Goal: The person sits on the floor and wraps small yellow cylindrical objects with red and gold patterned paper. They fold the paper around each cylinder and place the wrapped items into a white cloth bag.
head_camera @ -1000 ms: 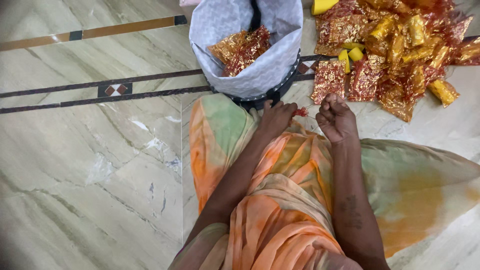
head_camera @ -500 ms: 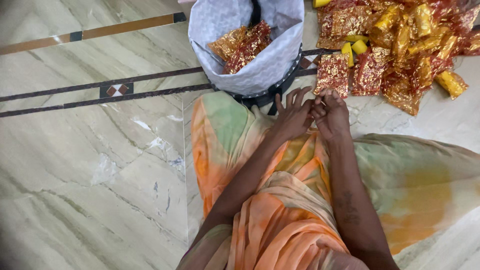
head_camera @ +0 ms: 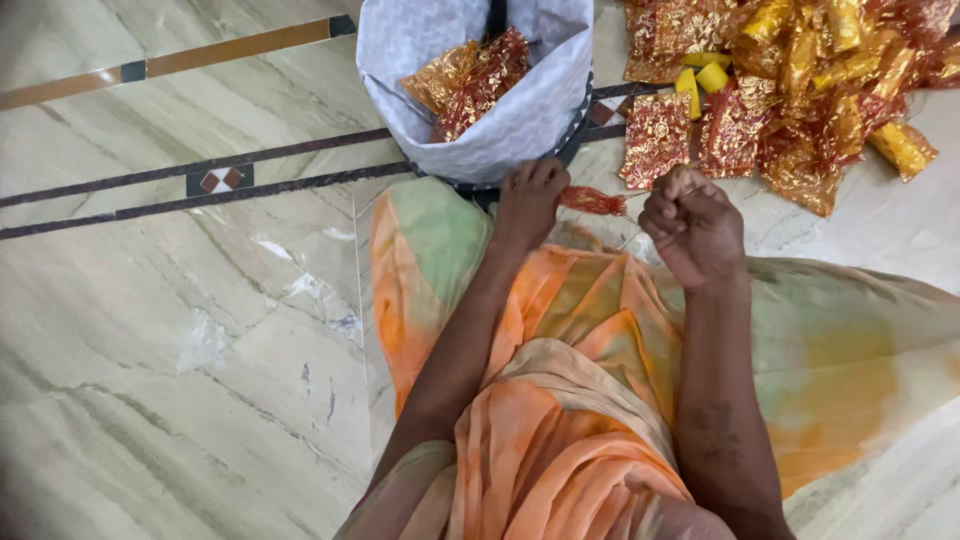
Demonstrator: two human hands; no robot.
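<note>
The red tassel [head_camera: 592, 201] was stretched between the left hand [head_camera: 527, 200], closed on it, and the right hand [head_camera: 690, 220], a fist seemingly pulling its thread, below the white bag [head_camera: 480, 120]; 0.5 s ago both hands touched.

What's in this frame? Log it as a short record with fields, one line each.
left hand: fist closed on a red pouch, its gathered end sticking out to the right
right hand: clenched; a thin thread seems to run from it to the pouch
bag: white, open, red and gold pouches inside
pile: red and gold pouches with yellow pieces, on the floor
floor: marble with dark inlay strips
lap: orange and green cloth
</note>
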